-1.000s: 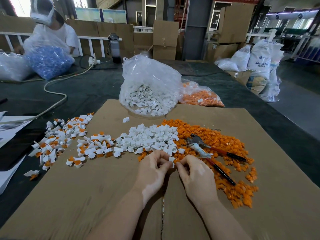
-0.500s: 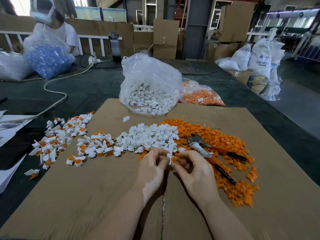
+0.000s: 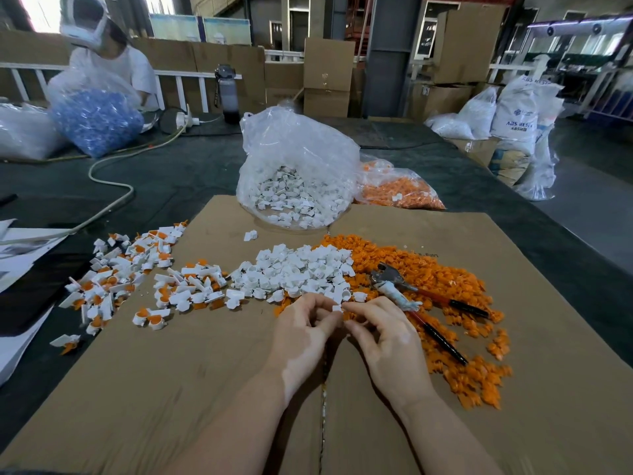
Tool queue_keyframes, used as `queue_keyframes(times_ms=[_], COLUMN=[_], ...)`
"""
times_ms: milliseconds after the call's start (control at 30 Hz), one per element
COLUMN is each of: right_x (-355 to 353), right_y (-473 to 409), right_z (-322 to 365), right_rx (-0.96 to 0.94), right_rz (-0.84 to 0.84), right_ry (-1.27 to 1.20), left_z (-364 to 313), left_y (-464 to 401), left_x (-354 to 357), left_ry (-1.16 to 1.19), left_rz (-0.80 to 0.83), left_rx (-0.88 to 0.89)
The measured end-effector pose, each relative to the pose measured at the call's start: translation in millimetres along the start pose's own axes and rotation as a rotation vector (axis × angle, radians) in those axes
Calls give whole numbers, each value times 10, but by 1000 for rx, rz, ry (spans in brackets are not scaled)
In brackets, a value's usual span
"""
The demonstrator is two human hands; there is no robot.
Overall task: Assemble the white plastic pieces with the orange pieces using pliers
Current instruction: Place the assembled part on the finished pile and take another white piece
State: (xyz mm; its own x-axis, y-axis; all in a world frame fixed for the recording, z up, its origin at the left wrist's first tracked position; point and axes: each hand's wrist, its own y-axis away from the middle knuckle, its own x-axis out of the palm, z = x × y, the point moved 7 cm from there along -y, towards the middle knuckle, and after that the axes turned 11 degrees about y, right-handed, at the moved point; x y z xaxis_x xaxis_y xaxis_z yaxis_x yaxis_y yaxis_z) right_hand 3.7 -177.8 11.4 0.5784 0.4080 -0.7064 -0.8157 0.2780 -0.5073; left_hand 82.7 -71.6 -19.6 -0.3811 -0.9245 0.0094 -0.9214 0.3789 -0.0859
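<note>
My left hand (image 3: 305,332) and my right hand (image 3: 383,332) meet fingertip to fingertip over the cardboard sheet (image 3: 171,389) and pinch one small white plastic piece (image 3: 337,307) between them. Just beyond my fingers lies a heap of loose white pieces (image 3: 294,272). A spread of orange pieces (image 3: 442,286) lies to its right. The pliers (image 3: 404,296), with red and black handles, rest on the orange pieces right of my right hand, untouched. Joined white-and-orange pieces (image 3: 130,279) are scattered at the left.
A clear bag of white pieces (image 3: 298,173) stands at the cardboard's far edge, with a bag of orange pieces (image 3: 397,190) beside it. Another person with a bag of blue parts (image 3: 96,121) sits far left. A cable (image 3: 109,197) crosses the dark table. Papers (image 3: 20,255) lie at left.
Both hands have shifted slightly away from me, toward the white heap, still working the small white piece between their fingertips. The pliers have not moved.
</note>
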Motion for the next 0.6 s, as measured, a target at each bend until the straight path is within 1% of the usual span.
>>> queue_keyframes(times_ms=[133, 200, 267, 300, 333, 400, 467, 533, 600], right_x=[-30, -110, -225, -272, -304, -340, -343, -331, -340], right_y=[-4, -12, -40, -66, -97, -149, -171, -188, -216], right_z=[7, -22, -119, -202, -315, -574, -759, -827, -827], right_rx=[3, 29, 128, 210, 306, 492, 604, 618, 588], right_rz=[-38, -115, -180, -163, -96, 118, 331, 440, 451], right_ry=[33, 139, 304, 387, 472, 608, 667, 717, 772], left_z=[-18, -20, -10, -5, -2, -1, -7, -16, -25], left_y=[-15, -23, -27, -31, -34, -40, -45, -53, -64], left_x=[4, -1, -9, -11, -12, -14, -15, -16, -26], left_ry=[9, 3, -5, -12, -19, -34, -46, -49, -53], left_rz=[-5, -8, -11, -10, -9, -8, -5, -6, -17], left_rx=[18, 19, 15, 12, 10, 8, 10, 6, -1])
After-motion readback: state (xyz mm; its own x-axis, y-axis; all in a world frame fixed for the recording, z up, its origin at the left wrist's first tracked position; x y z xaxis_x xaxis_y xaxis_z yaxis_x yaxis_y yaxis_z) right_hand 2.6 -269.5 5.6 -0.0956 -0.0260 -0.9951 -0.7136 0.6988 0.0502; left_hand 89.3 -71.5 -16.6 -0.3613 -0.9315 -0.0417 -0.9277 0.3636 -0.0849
